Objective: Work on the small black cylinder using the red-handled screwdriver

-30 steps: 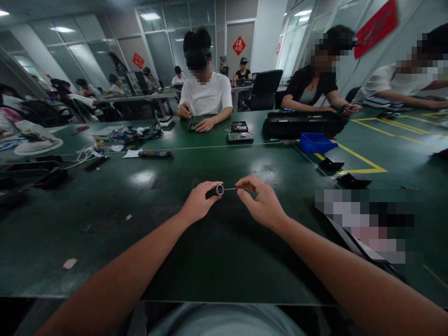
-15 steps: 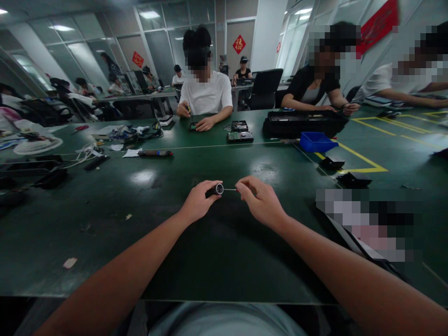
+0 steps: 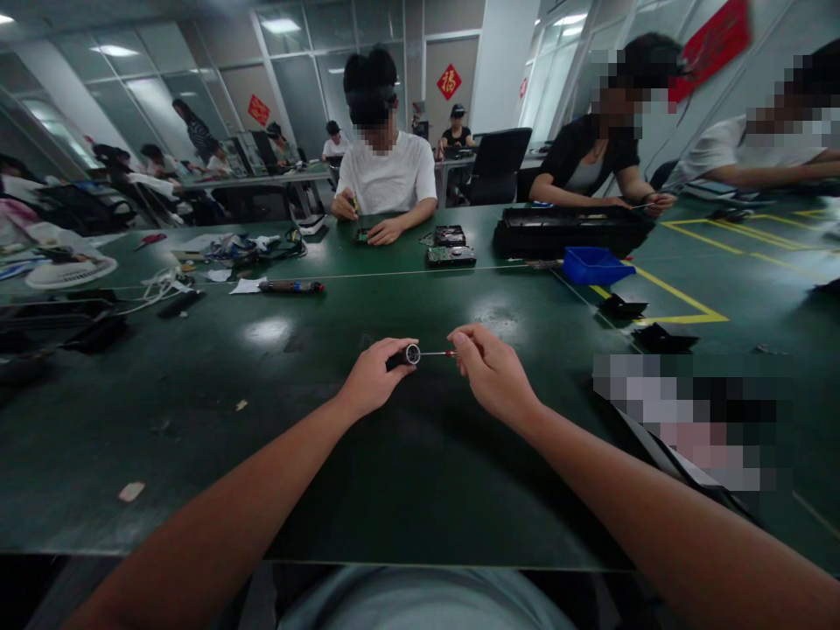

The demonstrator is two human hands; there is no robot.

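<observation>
My left hand [image 3: 375,378] is closed around a small black cylinder with a silver ring end [image 3: 408,354], held just above the green table [image 3: 407,490]. My right hand [image 3: 491,374] pinches a thin screwdriver [image 3: 437,353] with a red collar, its metal shaft pointing left into the cylinder's silver end. Both hands meet at the middle of the table, a short gap between them.
A black and red tool [image 3: 290,286] lies farther back. A blue bin [image 3: 594,265] and small black parts [image 3: 621,306] sit at the right by yellow floor-tape lines. Hard drives [image 3: 450,255] lie before a person in a white shirt [image 3: 387,179]. Cables and clutter [image 3: 164,284] fill the left.
My right hand has rolled slightly and lifted a little, showing the screwdriver's red collar. The left hand and the cylinder have stayed in place.
</observation>
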